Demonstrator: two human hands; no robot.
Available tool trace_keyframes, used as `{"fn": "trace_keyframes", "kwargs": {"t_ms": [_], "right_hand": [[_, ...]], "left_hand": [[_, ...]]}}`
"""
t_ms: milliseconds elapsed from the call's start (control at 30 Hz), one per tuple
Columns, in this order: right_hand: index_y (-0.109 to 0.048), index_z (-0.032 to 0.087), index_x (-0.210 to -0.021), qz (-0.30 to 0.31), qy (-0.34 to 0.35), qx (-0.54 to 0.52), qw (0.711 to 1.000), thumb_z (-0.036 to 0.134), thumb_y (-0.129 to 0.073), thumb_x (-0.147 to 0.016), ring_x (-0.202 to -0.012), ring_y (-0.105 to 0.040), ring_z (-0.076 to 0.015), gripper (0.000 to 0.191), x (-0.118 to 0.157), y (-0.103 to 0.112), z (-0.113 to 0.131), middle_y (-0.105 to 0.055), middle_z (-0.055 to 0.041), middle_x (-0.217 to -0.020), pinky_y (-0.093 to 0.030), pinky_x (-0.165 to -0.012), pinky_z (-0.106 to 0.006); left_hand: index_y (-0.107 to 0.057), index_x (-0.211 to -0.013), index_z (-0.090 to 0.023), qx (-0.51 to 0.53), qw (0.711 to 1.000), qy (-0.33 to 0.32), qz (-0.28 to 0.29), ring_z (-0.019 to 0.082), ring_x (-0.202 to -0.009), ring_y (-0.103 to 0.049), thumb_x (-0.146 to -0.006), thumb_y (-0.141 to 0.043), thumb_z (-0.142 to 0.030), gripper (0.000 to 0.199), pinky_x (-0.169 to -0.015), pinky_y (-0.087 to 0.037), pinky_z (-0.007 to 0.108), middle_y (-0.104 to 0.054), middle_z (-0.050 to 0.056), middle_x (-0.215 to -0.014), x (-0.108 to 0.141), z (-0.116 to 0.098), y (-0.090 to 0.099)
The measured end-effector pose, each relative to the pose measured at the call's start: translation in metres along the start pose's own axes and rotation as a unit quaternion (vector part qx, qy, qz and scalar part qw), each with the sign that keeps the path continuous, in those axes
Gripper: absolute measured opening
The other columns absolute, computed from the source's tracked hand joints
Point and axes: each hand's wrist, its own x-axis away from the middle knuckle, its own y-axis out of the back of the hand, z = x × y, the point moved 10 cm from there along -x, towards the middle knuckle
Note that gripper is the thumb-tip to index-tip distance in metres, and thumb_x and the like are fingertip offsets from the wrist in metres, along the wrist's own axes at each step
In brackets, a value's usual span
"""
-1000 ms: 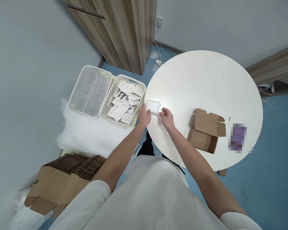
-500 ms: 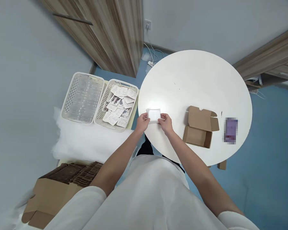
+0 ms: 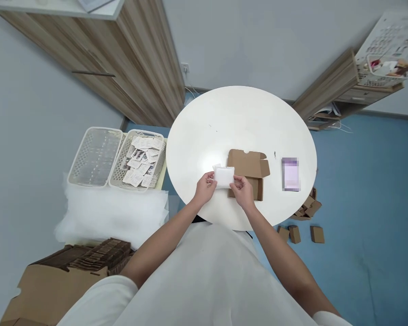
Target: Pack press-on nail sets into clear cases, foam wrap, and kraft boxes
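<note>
A small white foam-wrapped packet (image 3: 224,177) is held up between my two hands, above the near part of the round white table (image 3: 238,117). My left hand (image 3: 206,187) pinches its left edge, and my right hand (image 3: 243,190) grips the right edge. What lies inside the wrap is hidden. Just beyond and to the right of my right hand, an open brown cardboard box (image 3: 248,164) lies on the table with its lid folded back. The packet and my right hand cover part of this box's left side.
Left of the table stand a basket of printed cards (image 3: 138,159) and a basket of clear plastic cases (image 3: 97,154). White foam sheets (image 3: 112,210) and a carton of folded cardboard (image 3: 54,285) are nearer. A blurred purple item (image 3: 290,174) lies at right; small brown boxes (image 3: 317,234) sit on the floor.
My hands have carried the white packet rightward across the table to the open box's left edge. The head view has turned, so the table and baskets appear further left.
</note>
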Motion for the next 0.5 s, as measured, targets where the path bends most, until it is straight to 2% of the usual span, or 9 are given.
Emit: {"fn": "trace_keyframes", "kwargs": {"t_ms": [133,233,367,500], "right_hand": [[-0.052,0.020,-0.101,-0.025,0.003,0.025,0.999,0.030,-0.057,-0.069,-0.082,-0.062,-0.0157,0.033,0.009,0.047,-0.011,-0.056,-0.0076,-0.110,-0.051,-0.076,-0.033],[-0.051,0.020,-0.100,-0.020,-0.005,0.050,0.999,0.026,-0.055,-0.070,-0.082,-0.061,-0.0155,0.031,0.010,0.066,-0.027,-0.058,-0.0060,-0.103,-0.050,-0.075,-0.032],[-0.047,0.021,-0.103,0.001,0.006,0.135,0.991,0.019,-0.050,-0.072,-0.081,-0.059,-0.0148,0.031,0.009,0.075,-0.043,-0.057,-0.0045,-0.101,-0.048,-0.073,-0.031],[-0.047,0.021,-0.103,0.029,0.029,0.266,0.963,0.013,-0.043,-0.075,-0.084,-0.055,-0.0162,0.029,0.008,0.071,-0.050,-0.052,-0.0051,-0.103,-0.044,-0.072,-0.031]], "left_hand": [[-0.045,-0.113,-0.018,-0.022,1.000,-0.015,0.008,0.009,-0.072,-0.052,-0.074,-0.052,-0.018,0.040,-0.064,-0.046,0.024,-0.052,0.006,-0.100,0.009,-0.006,-0.045],[-0.045,-0.112,-0.018,-0.070,0.997,-0.024,0.016,0.010,-0.069,-0.051,-0.074,-0.050,-0.016,0.038,-0.065,-0.045,0.025,-0.054,0.005,-0.096,0.013,-0.006,-0.071],[-0.047,-0.111,-0.017,-0.158,0.986,-0.029,0.043,0.012,-0.070,-0.054,-0.074,-0.048,-0.012,0.037,-0.071,-0.045,0.028,-0.057,0.005,-0.093,0.016,-0.006,-0.095],[-0.048,-0.111,-0.017,-0.218,0.972,-0.027,0.081,0.015,-0.075,-0.056,-0.073,-0.046,-0.010,0.039,-0.073,-0.045,0.029,-0.058,0.007,-0.097,0.016,-0.004,-0.109]]}}
